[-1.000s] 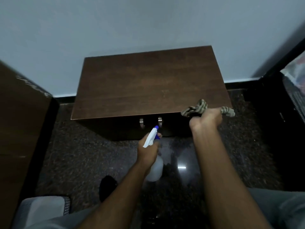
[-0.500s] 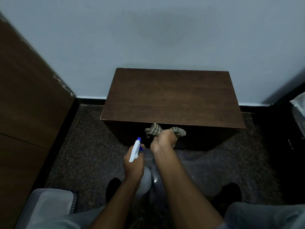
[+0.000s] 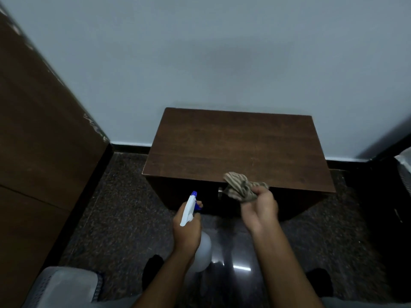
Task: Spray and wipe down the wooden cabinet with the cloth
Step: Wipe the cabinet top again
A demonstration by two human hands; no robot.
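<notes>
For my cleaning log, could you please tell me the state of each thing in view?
cabinet, front looks shut; wetness cannot be told.
spray bottle, held, nozzle towards the cabinet.
cloth, bunched, near the cabinet's front edge.
left hand, gripping the spray bottle.
right hand, holding the cloth.

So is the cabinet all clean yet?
Not yet. Nothing looks done: the cabinet shows no wet streaks. In hand: the left hand grips the bottle, the right hand grips the bunched cloth by the front edge. Left: spraying and wiping.
</notes>
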